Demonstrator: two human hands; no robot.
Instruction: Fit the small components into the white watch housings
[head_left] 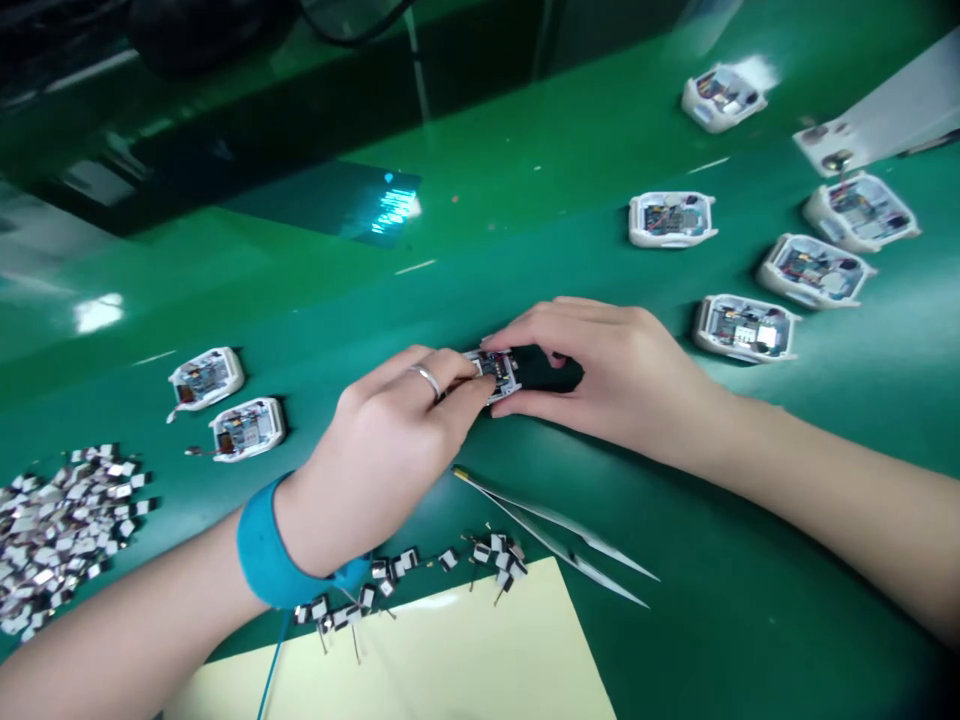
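- A plain yellow sheet (480,660) lies at the near edge of the green tabletop (750,640).
- Small black-and-white parts (496,615) with short leads scatter along and over its far edge, a blue cord (271,670) running past them.
- A larger heap of similar parts (75,520) sits at far left.
- Metal tweezers (562,525) lie with tips apart, pointing right, just below the hands.
- The left hand (397,440), wearing a ring (426,380) and a blue wristband (262,545), has its fingertips on a small open case (504,372); whether they pinch anything is hidden.
- The right hand (607,370) grips that case between thumb and fingers, above mid-tabletop.
- Two open white cases (249,428) rest left; five more (746,328) stand right, their inner markings too small to read.
- A white bracket (862,130) reaches in at upper right.
- Farther off, glowing cyan marks (395,210) resemble writing, too blurred to read.
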